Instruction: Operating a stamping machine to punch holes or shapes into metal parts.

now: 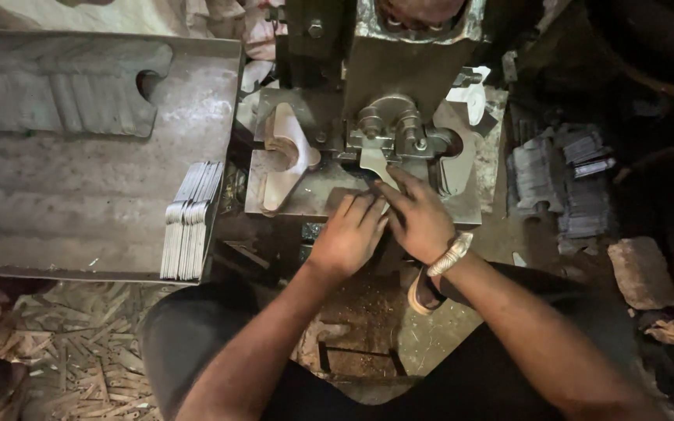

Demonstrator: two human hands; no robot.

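A worn grey metal bench plate (79, 210) fills the left side, scuffed and dusty. A thick flat metal template (56, 86) with a notch cut in its right edge lies across its far left corner. A stack of thin metal blanks (191, 221) stands on edge along the plate's right edge, near its front corner. Right of it sits the press bed (306, 195), a smaller steel plate carrying a pale curved metal guide (286, 156) at its left edge. The floor (79, 343) below is strewn with narrow metal offcuts
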